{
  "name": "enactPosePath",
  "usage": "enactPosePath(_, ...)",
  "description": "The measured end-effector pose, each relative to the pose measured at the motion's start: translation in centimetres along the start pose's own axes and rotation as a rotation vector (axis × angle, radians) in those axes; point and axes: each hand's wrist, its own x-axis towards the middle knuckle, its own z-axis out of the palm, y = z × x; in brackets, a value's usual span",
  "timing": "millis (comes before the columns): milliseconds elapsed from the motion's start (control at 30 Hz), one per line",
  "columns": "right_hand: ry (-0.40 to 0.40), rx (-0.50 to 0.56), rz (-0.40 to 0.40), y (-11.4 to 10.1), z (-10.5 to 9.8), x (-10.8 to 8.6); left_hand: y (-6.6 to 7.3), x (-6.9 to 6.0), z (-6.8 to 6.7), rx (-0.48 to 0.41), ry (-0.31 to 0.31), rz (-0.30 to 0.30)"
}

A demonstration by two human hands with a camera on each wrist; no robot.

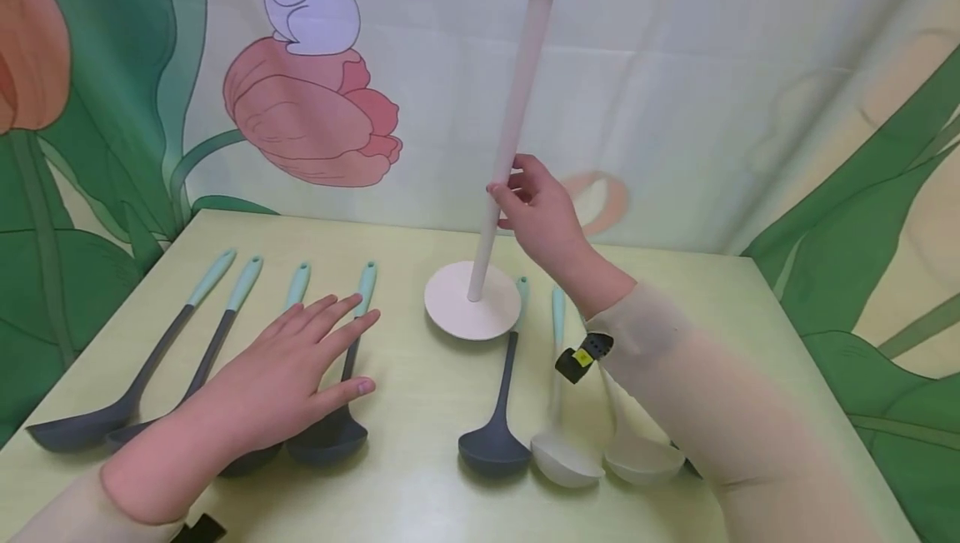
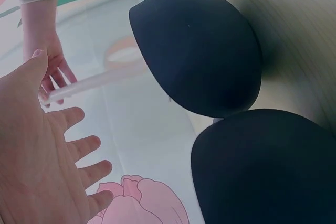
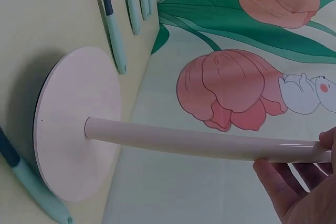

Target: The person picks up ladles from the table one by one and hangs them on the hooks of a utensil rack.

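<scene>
My right hand (image 1: 543, 218) grips the pole of a pale pinkish-white utensil stand (image 1: 517, 110), fingers and thumb around its middle. Prongs spread out at its top, and nothing hangs from them. Its round base (image 3: 63, 145) is at the table's back; whether it touches the tabletop, I cannot tell. With fingers spread, my left hand (image 1: 300, 368) hovers over several dark ladles with mint handles; it holds nothing. Two dark ladle bowls (image 2: 199, 51) loom close beside it in the left wrist view. Right of the base lie a dark ladle (image 1: 495, 451) and two cream ladles (image 1: 562, 460).
Another dark piece (image 1: 690, 464) shows partly behind my right sleeve. The leftmost ladle (image 1: 82, 430) lies near the table's left edge. A curtain (image 1: 675, 110) printed with tulips and a white animal hangs directly behind the pale yellow table (image 1: 412, 493).
</scene>
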Motion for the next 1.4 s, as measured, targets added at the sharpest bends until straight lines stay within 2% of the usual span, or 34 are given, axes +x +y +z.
enactPosePath(233,-0.049,-0.038,0.025,0.9,1.9,0.1,0.3,0.1,0.0,-0.013,-0.005,0.006)
enactPosePath(467,-0.088,-0.066,0.034,1.2,3.0,-0.1,0.2,0.3,0.3,0.004,-0.012,0.001)
enactPosePath(1167,-0.098,-0.153,0.028,1.3,3.6,-0.3,0.2,0.1,0.4,-0.014,-0.024,-0.01)
enactPosePath(1400,-0.133,-0.247,0.053,1.5,3.4,-0.5,0.1,0.3,0.1,-0.019,-0.025,-0.01)
